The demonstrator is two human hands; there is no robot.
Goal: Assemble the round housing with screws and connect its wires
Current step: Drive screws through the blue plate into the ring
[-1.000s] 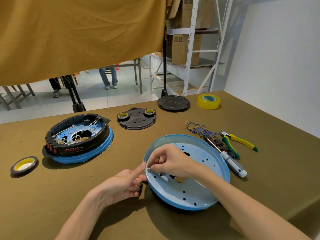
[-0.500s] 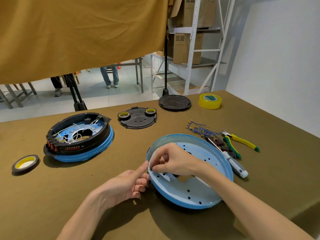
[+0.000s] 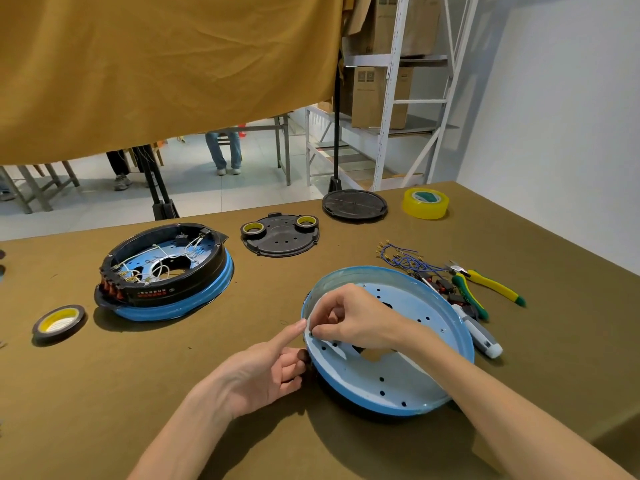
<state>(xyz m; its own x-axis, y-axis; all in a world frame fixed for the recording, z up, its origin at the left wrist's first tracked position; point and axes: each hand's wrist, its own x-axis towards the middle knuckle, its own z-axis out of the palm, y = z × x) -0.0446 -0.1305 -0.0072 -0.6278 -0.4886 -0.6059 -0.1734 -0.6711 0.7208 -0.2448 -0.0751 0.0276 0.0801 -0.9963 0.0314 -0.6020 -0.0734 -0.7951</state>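
A blue round housing pan (image 3: 398, 379) with several holes sits tilted on the table in front of me. My left hand (image 3: 266, 368) grips its left rim from outside, thumb stretched up along the edge. My right hand (image 3: 349, 318) reaches inside the pan, with curled fingers pinching a small dark part, perhaps a screw, against the left inner wall; the part itself is mostly hidden. A second housing (image 3: 162, 271), blue with a black ring and white wires inside, lies at the left. A bundle of blue wires (image 3: 401, 259) lies behind the pan.
Right of the pan lie a white-handled screwdriver (image 3: 479, 336), yellow-green pliers (image 3: 485, 284) and small dark parts. Behind are a black cover plate (image 3: 280, 233) bearing two tape rolls, a black disc (image 3: 355, 204) and yellow tape (image 3: 425, 202). Another tape roll (image 3: 59, 322) lies far left.
Both hands stay at the pan's left rim. My right fingertips have shifted slightly against the inner wall; the view has drifted a little.
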